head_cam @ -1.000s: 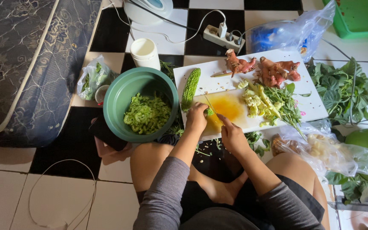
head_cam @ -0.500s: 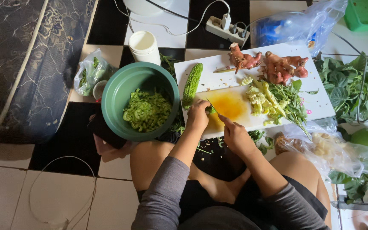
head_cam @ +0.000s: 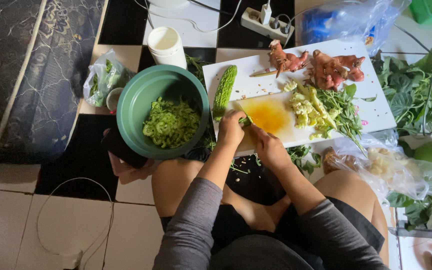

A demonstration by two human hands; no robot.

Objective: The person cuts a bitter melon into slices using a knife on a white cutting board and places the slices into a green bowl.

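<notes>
Since the earlier frames your two hands have stayed at the near edge of the white cutting board (head_cam: 376, 107), and the view has come a little closer to them; the small green piece under your fingers looks shorter than one second ago.

Your left hand (head_cam: 231, 131) lies on the board with the fingers curled together, and they press down on a small piece of bitter gourd (head_cam: 246, 120). The piece sticks out just beyond the fingertips, on the side toward your right hand. It lies at the edge of the yellow stain (head_cam: 268, 116) in the middle of the board.

Your right hand (head_cam: 270, 148) is just beside the left one, closed around a handle. Whether it is a knife I cannot tell well, because the blade is mostly hidden; only a thin line shows near the green piece.

A whole bitter gourd (head_cam: 224, 91) lies on the left part of the board, apart from your fingers. The green bowl (head_cam: 135, 102) stands just left of the board and holds thin green slices (head_cam: 171, 122). On the far part of the board lie reddish ginger roots (head_cam: 333, 68), and beside the stain are pale yellow pieces (head_cam: 306, 107) and leafy stems (head_cam: 343, 107). A white jar (head_cam: 166, 46) stands behind the bowl, and a power strip (head_cam: 263, 20) lies behind the board. More green leaves (head_cam: 416, 92) lie on the floor at the right.
</notes>
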